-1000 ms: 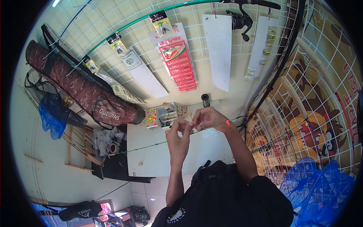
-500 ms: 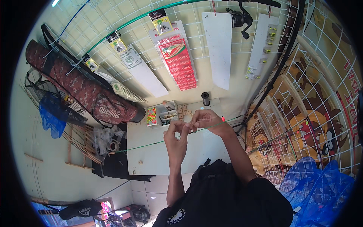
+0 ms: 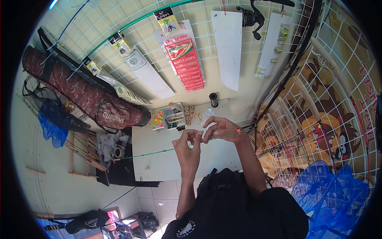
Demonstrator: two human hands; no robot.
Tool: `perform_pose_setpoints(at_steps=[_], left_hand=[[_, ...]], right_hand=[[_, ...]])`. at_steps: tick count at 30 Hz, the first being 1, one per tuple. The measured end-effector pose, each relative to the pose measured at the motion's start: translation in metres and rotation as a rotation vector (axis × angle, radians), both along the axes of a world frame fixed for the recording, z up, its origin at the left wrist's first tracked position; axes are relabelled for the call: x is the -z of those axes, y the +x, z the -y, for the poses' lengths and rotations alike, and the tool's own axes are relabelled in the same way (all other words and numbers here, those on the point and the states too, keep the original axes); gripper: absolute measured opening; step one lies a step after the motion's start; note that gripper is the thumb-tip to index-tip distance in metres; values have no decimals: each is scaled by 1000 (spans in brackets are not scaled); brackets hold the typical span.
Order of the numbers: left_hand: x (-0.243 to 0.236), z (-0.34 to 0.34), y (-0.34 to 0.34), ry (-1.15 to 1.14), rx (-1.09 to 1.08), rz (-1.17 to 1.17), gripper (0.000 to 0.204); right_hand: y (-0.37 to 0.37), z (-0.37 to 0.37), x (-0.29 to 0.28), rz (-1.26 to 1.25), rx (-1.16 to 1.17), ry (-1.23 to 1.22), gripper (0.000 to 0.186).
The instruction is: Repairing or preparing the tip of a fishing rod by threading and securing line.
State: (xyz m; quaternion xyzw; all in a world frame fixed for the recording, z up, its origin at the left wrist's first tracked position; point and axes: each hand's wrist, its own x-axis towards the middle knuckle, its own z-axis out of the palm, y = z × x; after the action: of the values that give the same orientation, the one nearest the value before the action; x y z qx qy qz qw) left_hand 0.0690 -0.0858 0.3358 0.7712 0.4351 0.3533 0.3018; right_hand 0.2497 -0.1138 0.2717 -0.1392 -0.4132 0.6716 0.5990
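A thin green fishing rod [image 3: 155, 153] runs across in front of me, rising to the right. A small red-orange spot [image 3: 239, 130] shows on it beside my right wrist. My left hand [image 3: 187, 149] is closed on the rod, with thumb and index finger bent toward each other. Close to its fingertips, my right hand [image 3: 223, 129] has curled fingers, with the thumb at the rod. Whatever lies between the right fingers is too fine to make out. A small dark piece [image 3: 181, 128] shows just above the left knuckles.
On the white table [image 3: 159, 139] stand a divided box [image 3: 161, 126] of bright beads, cork rings [image 3: 188, 113] and a dark spool [image 3: 214, 101]. A wire grid with hanging packets [image 3: 185, 59] and a reel [image 3: 251, 18] rises behind. Blue nets [image 3: 334, 195] hang at right; a rod bag [image 3: 87, 95] at left.
My right hand has turned slightly and its fingers have spread, its index finger moving off the left fingertips. The red-orange spot sits slightly lower and farther right. The left hand stays at the rod.
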Motion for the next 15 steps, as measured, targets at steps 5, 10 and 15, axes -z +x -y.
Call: perform_pose_setpoints(at_steps=[5,10,15], left_hand=[[-3,4,-2,-3,-8,-37,11],[-1,6,-2,21,10,-9,10],[5,4,-1,-1,46,31,12]], right_hand=[[-12,-2,-4,164,124,-84,27],[-20,1,-9,147,233,-94,25],[-24,4,1,166,361,-171,19]])
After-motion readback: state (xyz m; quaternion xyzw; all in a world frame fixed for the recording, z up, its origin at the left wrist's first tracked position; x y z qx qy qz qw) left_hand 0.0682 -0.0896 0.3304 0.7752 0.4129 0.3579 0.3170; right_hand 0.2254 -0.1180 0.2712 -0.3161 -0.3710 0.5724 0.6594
